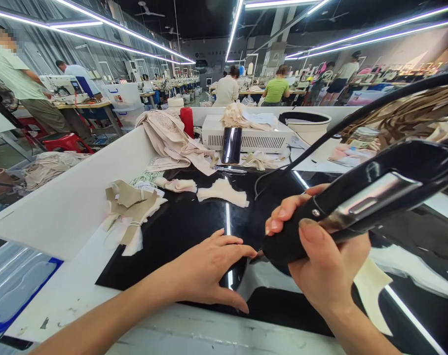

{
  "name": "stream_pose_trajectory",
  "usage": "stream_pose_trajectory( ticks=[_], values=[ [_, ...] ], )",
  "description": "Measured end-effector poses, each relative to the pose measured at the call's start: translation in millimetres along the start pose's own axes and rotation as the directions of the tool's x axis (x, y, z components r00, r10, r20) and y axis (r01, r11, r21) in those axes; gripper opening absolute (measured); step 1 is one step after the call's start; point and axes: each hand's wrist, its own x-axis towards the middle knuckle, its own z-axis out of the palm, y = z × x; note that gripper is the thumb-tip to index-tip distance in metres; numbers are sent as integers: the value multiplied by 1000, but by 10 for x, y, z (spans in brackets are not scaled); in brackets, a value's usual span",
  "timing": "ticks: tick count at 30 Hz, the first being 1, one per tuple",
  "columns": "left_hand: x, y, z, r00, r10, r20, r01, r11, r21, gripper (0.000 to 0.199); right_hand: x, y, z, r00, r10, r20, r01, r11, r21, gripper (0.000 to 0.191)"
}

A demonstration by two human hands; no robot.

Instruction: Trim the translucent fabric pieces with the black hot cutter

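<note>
My right hand [329,261] is wrapped round a black corded handheld tool [368,197] with a silver metal lever on its side. The tool slants down to the left, and its small metal tip sits close to my left fingertips. My left hand [212,268] lies palm down with fingers spread over the glossy black work surface [187,231]. A smooth greyish patch [268,276] shows under the tool; whether it is a thin piece or a reflection I cannot make out. Past my right hand lies a cream fabric piece [372,286].
Cream cut pieces [223,192] and tied beige bundles [131,209] lie behind my left hand. Farther back are a phone [232,145] leaning on a vented white box [209,130], a red cone [187,122] and draped fabric [168,135]. A low white partition [79,202] borders the left.
</note>
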Motion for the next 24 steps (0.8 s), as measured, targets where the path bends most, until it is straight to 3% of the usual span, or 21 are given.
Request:
stream_pose_trajectory(
  ticks=[15,24],
  values=[
    [6,6,24,1000,-6,-19,6,1000,18,85,-37,8,-9,1000,-3,9,3,1000,-24,32],
    [11,20,31,999,1,-37,-1,1000,9,84,-144,-34,-15,996,19,91,-24,998,55,33]
  ],
)
